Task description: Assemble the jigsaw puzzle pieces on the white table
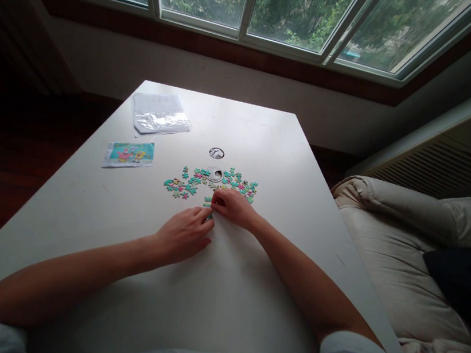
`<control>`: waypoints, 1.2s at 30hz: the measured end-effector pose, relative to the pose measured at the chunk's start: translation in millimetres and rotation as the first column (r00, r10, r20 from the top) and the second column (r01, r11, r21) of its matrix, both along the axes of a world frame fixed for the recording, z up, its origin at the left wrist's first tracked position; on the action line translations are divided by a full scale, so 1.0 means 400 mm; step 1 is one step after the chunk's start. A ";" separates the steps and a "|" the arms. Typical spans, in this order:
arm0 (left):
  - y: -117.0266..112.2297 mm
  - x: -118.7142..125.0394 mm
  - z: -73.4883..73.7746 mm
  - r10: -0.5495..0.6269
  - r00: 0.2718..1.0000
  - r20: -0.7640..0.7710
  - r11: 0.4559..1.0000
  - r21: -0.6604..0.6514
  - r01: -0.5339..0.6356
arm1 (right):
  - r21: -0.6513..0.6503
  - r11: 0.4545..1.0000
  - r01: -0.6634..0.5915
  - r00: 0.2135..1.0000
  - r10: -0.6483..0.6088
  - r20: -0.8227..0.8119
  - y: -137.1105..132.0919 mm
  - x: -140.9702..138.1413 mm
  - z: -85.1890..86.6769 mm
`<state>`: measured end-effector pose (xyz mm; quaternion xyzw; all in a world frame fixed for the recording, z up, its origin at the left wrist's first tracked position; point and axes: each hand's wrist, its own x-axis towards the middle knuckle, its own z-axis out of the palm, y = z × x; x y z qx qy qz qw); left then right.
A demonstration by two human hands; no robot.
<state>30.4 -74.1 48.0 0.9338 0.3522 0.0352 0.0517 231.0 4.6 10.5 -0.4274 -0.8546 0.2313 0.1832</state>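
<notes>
Loose jigsaw puzzle pieces (194,181), mostly teal with bits of pink and yellow, lie scattered across the middle of the white table (126,278). At their near edge, my left hand (187,229) rests low over the tabletop, its fingers bent together at a few teal pieces. My right hand (234,206) meets it from the right, thumb and fingertips pinched close to the same spot. A few teal pieces (207,200) show between the two hands. What the fingertips hold is too small and covered to make out.
A picture card (129,154) with cartoon figures lies left of the pieces. Behind it is a clear plastic sleeve with papers (161,114). Two round openings sit in the table, one a hole (216,153) beyond the pieces. A cream sofa (393,261) stands to the right.
</notes>
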 end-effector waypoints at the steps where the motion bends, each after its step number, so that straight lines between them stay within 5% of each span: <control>1: 0.000 -0.001 0.000 0.002 1.000 0.001 1.000 -0.004 -0.002 | 0.005 1.000 -0.003 1.000 0.003 -0.005 0.001 0.002 0.000; 6: 0.001 -0.006 0.004 -0.014 1.000 -0.025 1.000 -0.020 0.014 | 0.051 0.984 0.171 0.977 -0.163 -0.136 0.025 0.035 0.003; 10: 0.003 -0.010 -0.002 -0.010 1.000 -0.023 1.000 -0.011 0.010 | 0.086 0.897 0.433 0.881 -0.401 -0.251 0.065 0.097 0.008; 14: 0.007 -0.014 -0.005 0.017 1.000 -0.023 1.000 -0.010 -0.017 | 0.108 0.822 0.560 0.809 -0.513 -0.289 0.098 0.155 0.002; 26: 0.009 -0.012 -0.004 0.013 1.000 -0.003 1.000 -0.013 -0.013 | 0.145 0.863 0.484 0.865 -0.447 -0.226 0.101 0.140 -0.036; 36: 0.010 -0.014 -0.005 0.020 1.000 0.000 1.000 -0.019 -0.020 | 0.112 0.780 0.615 0.769 -0.563 -0.303 0.125 0.188 -0.051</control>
